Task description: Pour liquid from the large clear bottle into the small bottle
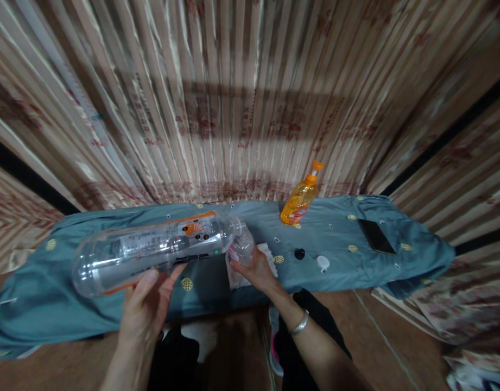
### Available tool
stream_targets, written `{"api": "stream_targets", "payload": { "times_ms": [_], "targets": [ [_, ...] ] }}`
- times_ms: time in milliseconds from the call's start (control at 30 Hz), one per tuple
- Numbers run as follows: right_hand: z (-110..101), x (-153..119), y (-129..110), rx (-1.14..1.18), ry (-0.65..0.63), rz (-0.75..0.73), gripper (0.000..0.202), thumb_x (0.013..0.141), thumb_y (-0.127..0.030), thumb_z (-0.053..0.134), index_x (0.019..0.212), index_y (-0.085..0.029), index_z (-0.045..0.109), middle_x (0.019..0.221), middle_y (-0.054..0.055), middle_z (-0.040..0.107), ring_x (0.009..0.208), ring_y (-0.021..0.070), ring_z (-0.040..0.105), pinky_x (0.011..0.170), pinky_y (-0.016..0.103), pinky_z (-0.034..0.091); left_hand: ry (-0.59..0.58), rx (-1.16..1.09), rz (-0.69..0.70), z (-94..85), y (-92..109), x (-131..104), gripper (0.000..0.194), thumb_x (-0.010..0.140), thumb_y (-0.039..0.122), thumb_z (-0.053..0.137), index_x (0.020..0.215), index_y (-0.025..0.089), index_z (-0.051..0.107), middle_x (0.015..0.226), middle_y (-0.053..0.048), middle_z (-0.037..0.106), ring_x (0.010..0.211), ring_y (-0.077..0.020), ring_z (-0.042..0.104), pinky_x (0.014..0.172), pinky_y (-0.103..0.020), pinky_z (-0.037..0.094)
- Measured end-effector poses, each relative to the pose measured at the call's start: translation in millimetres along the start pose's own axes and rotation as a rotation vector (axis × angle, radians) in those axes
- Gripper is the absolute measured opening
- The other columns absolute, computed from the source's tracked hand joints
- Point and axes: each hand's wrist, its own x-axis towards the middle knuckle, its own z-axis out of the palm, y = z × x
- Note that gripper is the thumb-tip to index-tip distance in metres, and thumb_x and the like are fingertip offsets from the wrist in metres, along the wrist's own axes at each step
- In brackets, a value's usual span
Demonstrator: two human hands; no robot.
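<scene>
My left hand [150,296] grips a large clear plastic bottle [152,252] from below. It lies nearly level, its neck pointing right, with an orange and black printed label. A small clear plastic bottle [244,241] is in my right hand [253,269], fingers wrapped round it. The two bottles meet mouth to mouth; whether liquid passes between them I cannot make out. Under the small bottle, a pale cloth [238,279] is spread on the table. To the right of my right hand are a black cap [299,253] and a white cap [322,263].
A pump bottle of orange liquid [298,203] stands at the back of the table, which has a teal patterned cover [335,239]. A dark phone [375,236] lies at the right. Striped curtains [241,108] hang behind and at both sides.
</scene>
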Motion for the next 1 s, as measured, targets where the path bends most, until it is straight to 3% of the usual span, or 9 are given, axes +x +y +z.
{"api": "stream_targets", "payload": {
  "times_ms": [300,767,1000],
  "targets": [
    [0.3,-0.7,0.3,-0.034,0.015,0.007,0.057,0.072,-0.035,0.074,0.123,-0.019,0.055,0.110,0.009,0.071,0.102,0.0269,0.068,0.089,0.041,0.054,-0.006,-0.007,-0.002,1.0,0.6,-0.6,0.036,0.042,0.037,0.092,0.065,0.023,0.069,0.089,-0.002,0.074,0.102,-0.0288,0.064,0.076,-0.040,0.062],
    [1.4,0.3,0.9,-0.030,0.016,0.006,0.056,0.071,-0.033,0.074,0.122,-0.020,0.055,0.109,0.008,0.072,0.102,0.0265,0.069,0.089,0.039,0.055,-0.006,0.018,0.019,1.7,0.6,-2.1,0.042,0.039,0.035,0.093,0.075,0.028,0.073,0.097,-0.001,0.074,0.112,-0.0348,0.060,0.091,-0.053,0.055],
    [0.3,-0.3,-1.8,-0.038,0.017,0.028,0.057,0.072,-0.034,0.074,0.123,-0.018,0.055,0.111,0.010,0.071,0.104,0.0272,0.068,0.089,0.041,0.055,-0.031,0.037,0.011,1.5,0.4,-1.2,0.043,0.039,0.032,0.093,0.077,0.026,0.073,0.092,-0.003,0.075,0.103,-0.0331,0.064,0.090,-0.052,0.056]
  ]
}}
